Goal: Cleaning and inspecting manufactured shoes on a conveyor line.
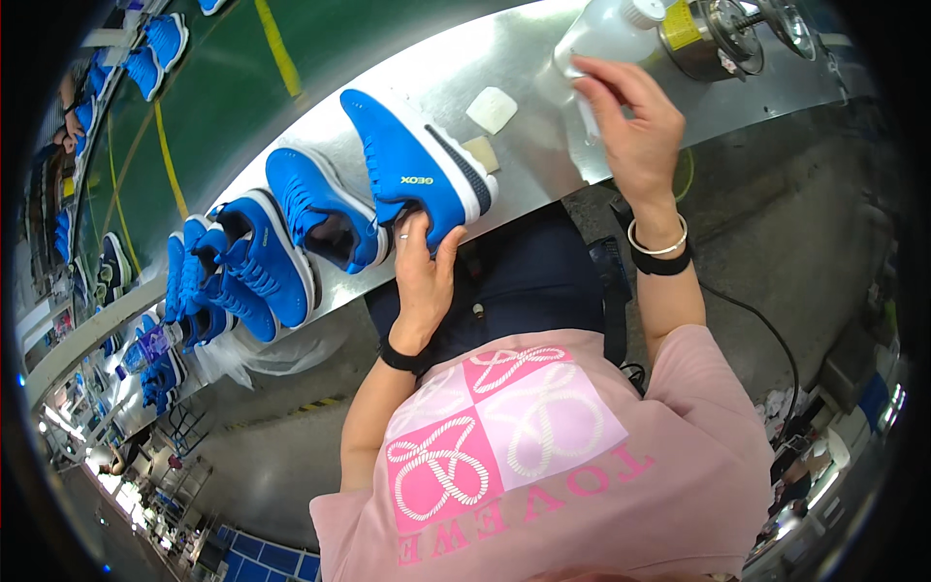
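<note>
A blue sneaker (412,175) with a white sole lies tilted on its side on the metal bench. My left hand (424,276) grips it at the collar, fingers inside the opening and thumb on the heel. My right hand (640,131) is raised over the bench, thumb and fingers pinched together. Something small and whitish shows below those fingertips, too blurred to name. Just beyond the right hand is a white translucent bottle (609,41) with a ribbed cap. A white pad (492,111) and a beige block (480,153) lie beside the sneaker's sole.
More blue sneakers (325,209) stand in a row to the left along the metal bench (543,160). At the far right sits a metal can (700,48) with a yellow label. A green surface with yellow lines (228,107) runs beyond, carrying other shoes (155,53).
</note>
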`<state>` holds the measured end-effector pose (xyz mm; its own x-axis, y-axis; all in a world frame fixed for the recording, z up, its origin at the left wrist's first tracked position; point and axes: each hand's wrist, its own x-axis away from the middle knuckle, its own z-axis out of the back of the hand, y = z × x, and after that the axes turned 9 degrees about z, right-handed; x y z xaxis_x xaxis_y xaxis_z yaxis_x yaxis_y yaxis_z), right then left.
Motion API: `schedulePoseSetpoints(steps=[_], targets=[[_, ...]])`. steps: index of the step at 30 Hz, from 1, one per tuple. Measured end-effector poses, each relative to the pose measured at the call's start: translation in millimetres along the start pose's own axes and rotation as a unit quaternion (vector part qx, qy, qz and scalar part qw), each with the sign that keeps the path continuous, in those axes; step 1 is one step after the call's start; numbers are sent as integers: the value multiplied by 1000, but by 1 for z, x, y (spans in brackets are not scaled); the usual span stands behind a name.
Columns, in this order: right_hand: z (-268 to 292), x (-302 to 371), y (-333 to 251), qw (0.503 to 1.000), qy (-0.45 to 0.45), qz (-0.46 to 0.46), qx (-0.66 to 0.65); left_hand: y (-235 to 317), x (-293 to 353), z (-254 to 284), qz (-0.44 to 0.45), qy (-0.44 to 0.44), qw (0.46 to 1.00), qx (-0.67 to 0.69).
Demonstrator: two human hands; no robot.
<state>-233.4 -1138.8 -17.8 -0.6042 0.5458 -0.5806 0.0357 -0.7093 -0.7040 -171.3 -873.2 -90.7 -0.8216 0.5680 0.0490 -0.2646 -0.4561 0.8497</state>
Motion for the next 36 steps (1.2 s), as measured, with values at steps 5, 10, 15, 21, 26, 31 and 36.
schedulePoseSetpoints(steps=[5, 10, 15, 21, 26, 31, 36], targets=[[34, -31, 16, 990, 136, 45, 16, -5, 1, -1, -6, -2, 1000, -31], [50, -62, 30, 985, 129, 83, 78, -2, 1, -1, -24, 12, 998, -54], [42, -74, 30, 983, 89, 81, 139, 8, 1, 0, 0, 36, 999, 3], [37, -72, 36, 941, 81, 205, 257, -8, -7, 2, 1, 129, 991, -28], [33, -59, 43, 952, 62, 202, 221, 0, -13, -2, 18, 110, 993, -26], [35, -55, 39, 940, 53, 201, 273, 0, -11, -3, 32, 104, 994, -33], [36, -58, 48, 959, 39, 170, 225, -4, -12, -5, 17, 108, 993, -37]])
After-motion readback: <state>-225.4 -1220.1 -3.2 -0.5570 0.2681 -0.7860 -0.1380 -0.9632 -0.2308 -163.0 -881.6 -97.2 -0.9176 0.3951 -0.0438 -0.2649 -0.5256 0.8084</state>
